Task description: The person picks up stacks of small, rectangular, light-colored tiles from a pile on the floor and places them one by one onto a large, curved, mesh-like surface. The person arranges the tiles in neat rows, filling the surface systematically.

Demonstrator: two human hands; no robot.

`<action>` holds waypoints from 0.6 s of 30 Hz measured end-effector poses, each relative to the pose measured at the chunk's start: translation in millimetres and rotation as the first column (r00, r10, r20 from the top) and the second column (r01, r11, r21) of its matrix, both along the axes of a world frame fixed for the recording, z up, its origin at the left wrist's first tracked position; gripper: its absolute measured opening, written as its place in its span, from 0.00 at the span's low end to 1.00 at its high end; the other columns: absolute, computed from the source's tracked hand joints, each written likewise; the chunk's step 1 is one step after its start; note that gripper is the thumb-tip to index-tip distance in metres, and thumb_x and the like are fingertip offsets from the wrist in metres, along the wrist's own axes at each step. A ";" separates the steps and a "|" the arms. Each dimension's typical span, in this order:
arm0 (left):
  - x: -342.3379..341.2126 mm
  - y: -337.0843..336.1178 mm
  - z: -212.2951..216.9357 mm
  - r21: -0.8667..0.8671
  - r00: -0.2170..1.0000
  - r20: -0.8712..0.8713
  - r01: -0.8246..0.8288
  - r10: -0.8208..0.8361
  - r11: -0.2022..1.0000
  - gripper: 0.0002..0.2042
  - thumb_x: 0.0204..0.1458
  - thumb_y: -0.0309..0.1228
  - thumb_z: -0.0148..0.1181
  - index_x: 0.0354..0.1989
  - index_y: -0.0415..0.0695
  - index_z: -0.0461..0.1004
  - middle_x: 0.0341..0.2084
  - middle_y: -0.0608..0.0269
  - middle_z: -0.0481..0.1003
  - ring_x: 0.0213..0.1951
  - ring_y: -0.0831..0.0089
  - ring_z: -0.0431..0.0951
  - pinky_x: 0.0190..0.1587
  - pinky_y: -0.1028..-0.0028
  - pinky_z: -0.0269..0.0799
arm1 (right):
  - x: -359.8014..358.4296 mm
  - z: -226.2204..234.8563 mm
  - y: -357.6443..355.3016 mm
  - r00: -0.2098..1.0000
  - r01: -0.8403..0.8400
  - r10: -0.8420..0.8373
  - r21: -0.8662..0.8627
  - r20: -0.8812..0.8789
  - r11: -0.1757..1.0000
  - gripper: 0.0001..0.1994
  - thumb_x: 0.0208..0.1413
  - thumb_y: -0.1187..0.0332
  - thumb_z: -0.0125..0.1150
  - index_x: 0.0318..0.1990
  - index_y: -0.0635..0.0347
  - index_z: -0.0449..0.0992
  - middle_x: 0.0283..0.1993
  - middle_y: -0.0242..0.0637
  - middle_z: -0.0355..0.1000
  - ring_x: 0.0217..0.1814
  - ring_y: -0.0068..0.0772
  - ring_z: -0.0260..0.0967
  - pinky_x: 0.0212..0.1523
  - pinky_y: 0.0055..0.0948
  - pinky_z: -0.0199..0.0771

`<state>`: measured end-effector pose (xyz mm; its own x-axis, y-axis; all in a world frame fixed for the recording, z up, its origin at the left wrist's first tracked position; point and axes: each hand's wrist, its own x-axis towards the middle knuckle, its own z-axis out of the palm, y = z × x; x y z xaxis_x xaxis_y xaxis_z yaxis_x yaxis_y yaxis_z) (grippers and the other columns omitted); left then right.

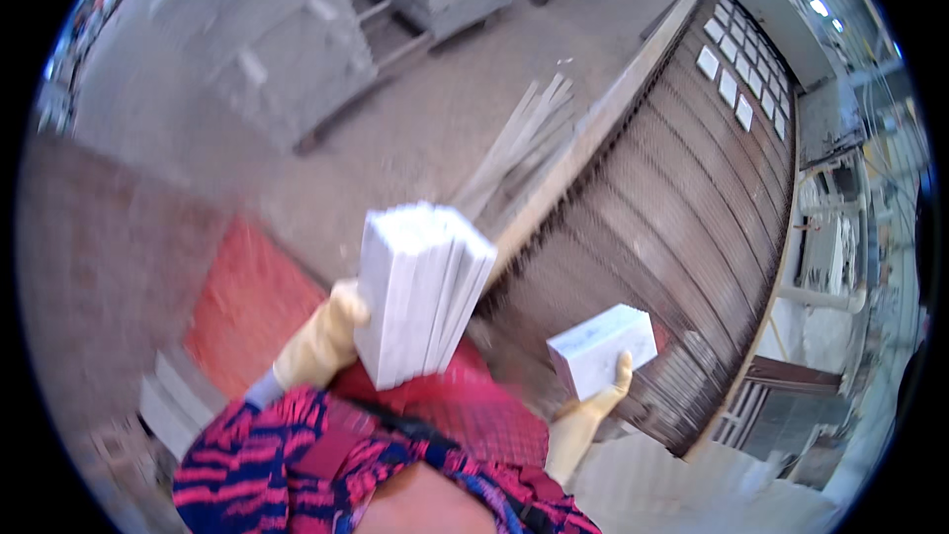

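My left hand (pixel 336 324), in a pale yellow glove, is closed on a tall stack of white rectangular tiles (pixel 420 292). The stack stands upright in front of my body, and a few tiles on its right side fan slightly apart. In my right hand (pixel 605 398), gloved alike, is a shorter block of white tiles (pixel 603 344), gripped from the near side. That block is over the near end of a brown, ridged conveyor (pixel 652 208). At the conveyor's far end, white tiles (pixel 729 51) lie flat in rows.
A pale rail (pixel 593 129) edges the conveyor's left side. Long grey strips (pixel 519 138) lie beside it on the floor. A red panel (pixel 247 307) sits left of me, near pale slabs (pixel 173 400). Large grey stacks (pixel 287 69) stand at the far left.
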<state>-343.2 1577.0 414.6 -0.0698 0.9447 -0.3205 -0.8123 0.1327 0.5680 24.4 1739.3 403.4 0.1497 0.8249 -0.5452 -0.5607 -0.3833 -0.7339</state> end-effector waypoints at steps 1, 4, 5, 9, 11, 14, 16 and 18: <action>-41.1 3.7 -9.5 -0.005 0.992 0.116 0.044 -0.043 0.999 0.47 0.47 0.60 0.75 0.71 0.43 0.71 0.60 0.62 0.78 0.58 0.63 0.80 0.64 0.59 0.76 | -33.9 8.5 17.1 0.999 -0.037 0.038 0.061 -0.020 0.997 0.40 0.58 0.50 0.69 0.75 0.59 0.67 0.70 0.43 0.74 0.69 0.50 0.74 0.71 0.54 0.73; -138.8 40.8 14.3 -0.099 0.980 0.098 0.180 -0.170 0.979 0.51 0.38 0.55 0.79 0.72 0.40 0.69 0.57 0.52 0.79 0.54 0.56 0.83 0.60 0.56 0.79 | -118.5 21.3 52.3 0.990 0.119 -0.111 -0.086 0.092 0.989 0.37 0.58 0.56 0.71 0.73 0.59 0.68 0.68 0.43 0.75 0.69 0.49 0.74 0.71 0.52 0.75; -149.3 46.9 27.7 -0.096 0.974 0.167 0.172 -0.154 0.980 0.52 0.36 0.53 0.80 0.72 0.40 0.69 0.56 0.49 0.80 0.52 0.55 0.83 0.57 0.56 0.81 | -139.0 28.8 61.9 0.988 0.134 -0.122 -0.133 0.096 0.982 0.36 0.57 0.58 0.71 0.73 0.59 0.68 0.68 0.44 0.75 0.68 0.49 0.75 0.71 0.50 0.75; -207.9 102.9 48.2 -0.126 0.975 0.214 0.086 -0.057 0.988 0.54 0.30 0.50 0.81 0.72 0.41 0.67 0.49 0.45 0.80 0.45 0.55 0.84 0.47 0.58 0.84 | -181.2 19.8 107.0 0.986 0.064 -0.049 -0.087 0.162 0.994 0.39 0.55 0.60 0.72 0.74 0.57 0.67 0.66 0.45 0.75 0.65 0.47 0.77 0.69 0.48 0.78; -226.7 132.6 66.7 -0.050 0.970 0.228 0.094 -0.080 0.994 0.55 0.32 0.49 0.83 0.73 0.42 0.66 0.49 0.46 0.80 0.45 0.54 0.84 0.48 0.56 0.84 | -198.1 21.7 136.4 0.974 0.017 -0.005 -0.051 0.224 0.999 0.40 0.53 0.61 0.73 0.74 0.57 0.66 0.66 0.45 0.75 0.64 0.47 0.78 0.67 0.47 0.80; -248.5 173.0 72.6 -0.024 0.956 0.280 0.095 -0.084 0.995 0.55 0.33 0.47 0.86 0.73 0.42 0.65 0.48 0.46 0.80 0.44 0.54 0.84 0.46 0.56 0.84 | -218.9 37.5 196.0 0.946 -0.003 0.003 -0.001 0.323 1.000 0.41 0.51 0.67 0.72 0.75 0.60 0.64 0.65 0.47 0.75 0.63 0.48 0.79 0.64 0.47 0.83; -258.9 207.8 71.1 0.012 0.961 0.250 0.122 -0.121 0.992 0.55 0.33 0.47 0.87 0.74 0.43 0.64 0.48 0.48 0.80 0.44 0.54 0.84 0.46 0.56 0.85 | -223.9 42.7 241.9 0.918 -0.017 -0.001 0.043 0.397 0.999 0.42 0.51 0.68 0.72 0.75 0.63 0.63 0.65 0.48 0.75 0.62 0.48 0.79 0.63 0.46 0.83; -268.6 249.5 66.3 0.033 0.961 0.222 0.162 -0.165 0.986 0.56 0.33 0.48 0.87 0.74 0.43 0.64 0.48 0.49 0.80 0.44 0.55 0.84 0.47 0.57 0.85 | -206.7 29.8 296.7 0.910 -0.063 0.005 0.124 0.414 0.990 0.42 0.51 0.72 0.71 0.76 0.67 0.62 0.65 0.50 0.75 0.62 0.49 0.79 0.62 0.45 0.83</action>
<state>-611.7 1826.5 480.9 0.1582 0.9417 -0.2968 -0.8865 0.2679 0.3773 -182.3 2036.0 433.2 0.3079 0.8935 -0.3270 -0.1859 -0.2806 -0.9417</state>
